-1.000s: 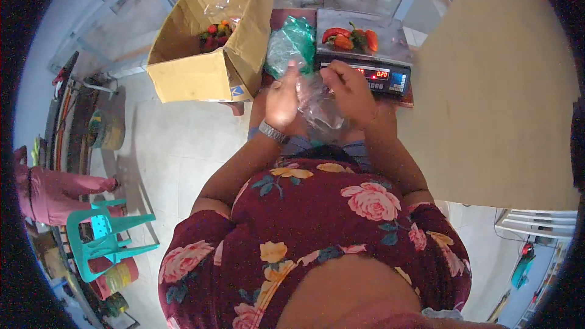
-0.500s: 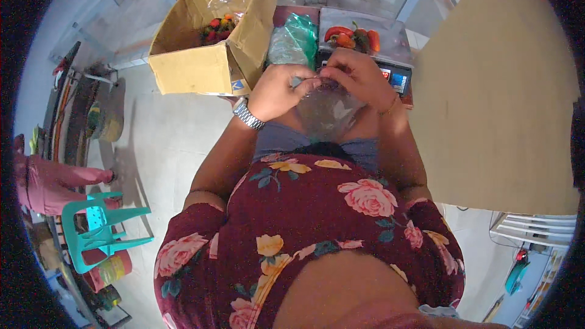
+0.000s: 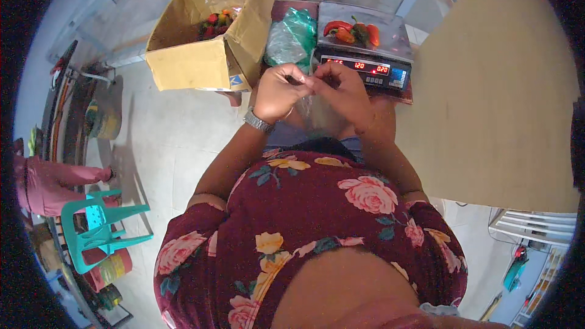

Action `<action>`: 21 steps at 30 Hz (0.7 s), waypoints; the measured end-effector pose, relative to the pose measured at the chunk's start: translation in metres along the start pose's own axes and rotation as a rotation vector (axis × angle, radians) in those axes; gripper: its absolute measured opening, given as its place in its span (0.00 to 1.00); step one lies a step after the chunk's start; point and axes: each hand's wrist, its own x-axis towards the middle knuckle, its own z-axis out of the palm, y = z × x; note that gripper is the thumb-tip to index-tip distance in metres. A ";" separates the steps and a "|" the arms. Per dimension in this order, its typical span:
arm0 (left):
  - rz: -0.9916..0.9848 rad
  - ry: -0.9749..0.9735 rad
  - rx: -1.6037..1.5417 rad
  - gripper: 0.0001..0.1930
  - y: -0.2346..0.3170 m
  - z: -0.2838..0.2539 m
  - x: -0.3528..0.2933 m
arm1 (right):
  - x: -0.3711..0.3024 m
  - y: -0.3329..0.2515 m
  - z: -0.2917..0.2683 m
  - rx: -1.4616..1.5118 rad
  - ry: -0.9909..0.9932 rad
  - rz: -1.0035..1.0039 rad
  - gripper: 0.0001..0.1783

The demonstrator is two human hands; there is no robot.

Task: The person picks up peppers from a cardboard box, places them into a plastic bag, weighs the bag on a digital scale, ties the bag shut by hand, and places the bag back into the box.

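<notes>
In front of my lap, my left hand (image 3: pixel 277 94) and my right hand (image 3: pixel 347 100) meet with fingertips pinched together. Between them they grip the top of a thin transparent plastic bag (image 3: pixel 314 120), which hangs down; its lower part is hard to make out. Just beyond the hands is a black digital scale (image 3: pixel 367 77) with a lit red display. On its flat pan (image 3: pixel 393 29) lie several red and dark green peppers (image 3: pixel 353 33). Left of the scale sits a bundle of transparent and green plastic bags (image 3: pixel 291 41).
A cardboard box (image 3: pixel 189 63) with red and dark produce (image 3: pixel 216 23) stands at the far left. A large tan board (image 3: pixel 493 103) fills the right side. A teal plastic chair (image 3: pixel 97 231) and a person's pink-clad leg (image 3: pixel 67 180) are at the left.
My hands have drawn the pinched bag slightly nearer and to the left, and the right hand no longer covers the scale's display. The peppers remain on the pan.
</notes>
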 end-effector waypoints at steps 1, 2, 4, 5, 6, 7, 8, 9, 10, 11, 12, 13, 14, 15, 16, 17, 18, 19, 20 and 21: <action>0.077 -0.003 0.033 0.05 -0.004 0.001 0.000 | 0.001 0.001 0.000 -0.023 -0.004 -0.018 0.09; 0.078 -0.002 0.033 0.05 -0.007 0.000 -0.001 | 0.002 0.002 -0.001 -0.046 -0.008 -0.036 0.09; 0.076 -0.004 0.049 0.05 -0.010 0.000 -0.001 | 0.003 0.010 -0.004 -0.119 0.035 -0.065 0.09; 0.077 -0.004 0.049 0.05 -0.012 0.000 0.000 | 0.004 0.012 -0.006 -0.192 0.079 -0.093 0.09; 0.066 0.038 0.020 0.05 -0.013 -0.001 0.000 | 0.003 0.013 -0.008 -0.193 0.080 -0.093 0.09; 0.053 0.082 -0.007 0.05 -0.016 -0.002 -0.001 | 0.001 0.013 -0.007 -0.249 0.107 -0.090 0.08; 0.051 0.082 -0.006 0.05 -0.020 -0.003 -0.001 | -0.001 0.014 -0.008 -0.306 0.135 -0.086 0.07; 0.067 0.086 -0.077 0.04 -0.025 -0.003 -0.001 | -0.001 0.016 -0.009 -0.305 0.134 -0.085 0.07; 0.082 0.088 -0.149 0.03 -0.028 -0.003 -0.001 | -0.002 0.020 -0.011 -0.429 0.165 -0.136 0.07; 0.080 0.086 -0.148 0.03 -0.030 -0.006 0.000 | -0.002 0.026 -0.014 -0.553 0.195 -0.188 0.07; -0.014 0.098 -0.455 0.02 -0.032 -0.010 0.000 | -0.002 0.032 -0.019 -0.552 0.197 -0.185 0.07; -0.109 0.109 -0.760 0.02 -0.033 -0.014 0.000 | 0.000 0.037 -0.025 -0.628 0.224 -0.157 0.07; -0.111 0.108 -0.760 0.02 -0.035 -0.018 -0.001 | 0.001 0.041 -0.029 -0.704 0.251 -0.128 0.07; -0.187 0.015 -0.860 0.03 -0.037 -0.023 -0.002 | -0.001 0.045 -0.032 -0.703 0.252 -0.127 0.07; -0.263 -0.081 -0.960 0.04 -0.039 -0.025 -0.002 | -0.002 0.045 -0.034 -0.685 0.255 -0.100 0.08; -0.324 -0.066 -0.996 0.04 -0.042 -0.023 -0.006 | -0.003 0.046 -0.035 -0.667 0.259 -0.073 0.08; -0.325 -0.067 -0.996 0.04 -0.044 -0.019 -0.008 | -0.002 0.049 -0.035 -0.667 0.260 -0.072 0.08; -0.328 -0.046 -0.969 0.03 -0.042 -0.013 -0.010 | -0.001 0.052 -0.033 -0.539 0.272 -0.028 0.08; -0.331 -0.025 -0.941 0.03 -0.041 -0.009 -0.011 | 0.000 0.053 -0.032 -0.410 0.283 0.015 0.07; -0.334 -0.027 -0.939 0.03 -0.050 -0.012 -0.009 | 0.001 0.053 -0.032 -0.408 0.285 0.017 0.07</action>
